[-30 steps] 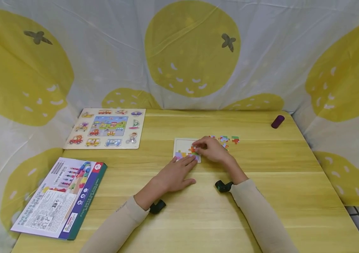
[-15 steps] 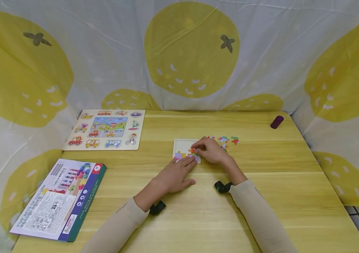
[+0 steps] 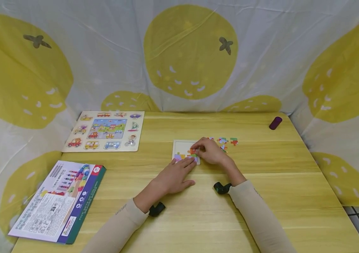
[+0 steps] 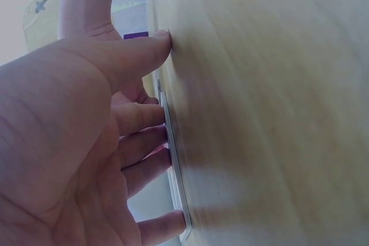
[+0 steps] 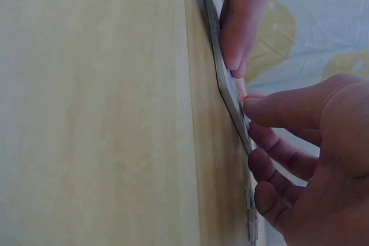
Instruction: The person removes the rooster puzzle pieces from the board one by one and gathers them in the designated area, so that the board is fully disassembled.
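Note:
A small white puzzle board (image 3: 182, 145) lies mid-table, with purple, yellow and green jigsaw pieces along its near side. My left hand (image 3: 174, 176) rests on that near side, fingers extended. The left wrist view shows the fingertips on the board's edge (image 4: 176, 171) and the thumb (image 4: 155, 47) on the tabletop. Over the board's right side, my right hand (image 3: 212, 151) pinches an orange jigsaw piece (image 3: 193, 151) between thumb and fingers. In the right wrist view, the thumb tip (image 5: 253, 108) is close over the board, and the fingers partly hide the piece.
Several loose jigsaw pieces (image 3: 223, 140) lie just beyond my right hand. A larger vehicle picture puzzle (image 3: 135, 144) is at the back left, with a bead-toy box (image 3: 53, 214) nearer on the left. A dark purple cylinder (image 3: 275, 123) lies at the back right.
Both hands keep almost the same place on the board, the right fingers still at the orange piece. The head view has tilted up slightly, so the scene sits a little lower.

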Demonstrator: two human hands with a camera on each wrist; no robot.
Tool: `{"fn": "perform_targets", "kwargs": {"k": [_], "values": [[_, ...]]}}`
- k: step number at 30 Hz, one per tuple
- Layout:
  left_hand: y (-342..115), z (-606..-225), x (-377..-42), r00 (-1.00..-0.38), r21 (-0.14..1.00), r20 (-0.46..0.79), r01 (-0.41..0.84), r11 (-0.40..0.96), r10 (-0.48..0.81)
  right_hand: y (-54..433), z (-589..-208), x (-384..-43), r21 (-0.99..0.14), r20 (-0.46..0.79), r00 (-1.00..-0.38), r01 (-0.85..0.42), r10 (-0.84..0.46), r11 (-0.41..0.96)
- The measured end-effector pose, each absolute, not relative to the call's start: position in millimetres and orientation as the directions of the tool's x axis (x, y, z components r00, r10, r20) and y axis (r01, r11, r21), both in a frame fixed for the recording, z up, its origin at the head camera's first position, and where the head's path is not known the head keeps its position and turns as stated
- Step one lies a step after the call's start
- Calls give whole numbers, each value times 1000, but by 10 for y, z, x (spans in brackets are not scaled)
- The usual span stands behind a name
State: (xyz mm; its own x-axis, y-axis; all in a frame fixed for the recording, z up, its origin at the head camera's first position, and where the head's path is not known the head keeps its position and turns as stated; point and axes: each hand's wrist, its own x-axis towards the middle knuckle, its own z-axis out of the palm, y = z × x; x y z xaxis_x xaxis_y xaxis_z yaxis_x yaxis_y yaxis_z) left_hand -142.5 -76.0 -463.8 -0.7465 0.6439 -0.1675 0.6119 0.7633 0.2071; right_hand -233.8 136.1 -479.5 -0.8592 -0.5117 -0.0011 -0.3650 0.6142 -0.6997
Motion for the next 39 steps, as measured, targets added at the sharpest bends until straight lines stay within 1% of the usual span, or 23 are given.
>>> {"fn": "perform_targets", "kwargs": {"k": [6, 13, 24, 39], "values": [[-767, -4651, -1412, -749, 222, -171, 603, 766, 640, 1335, -4826, -2334, -680, 8, -862, -377, -507, 629], [-767, -4659, -1403, -749, 226, -171, 602, 765, 640, 1314, -4839, -2353, -679, -17, -871, -351, -492, 645], [-757, -4658, -1420, -746, 221, -176, 606, 764, 643, 1320, -4785, -2367, -731, -57, -882, -283, -468, 621], [-763, -4672, -1424, -748, 186, -177, 612, 768, 639, 1425, -4768, -2363, -803, -31, -897, -241, -442, 546]]}}
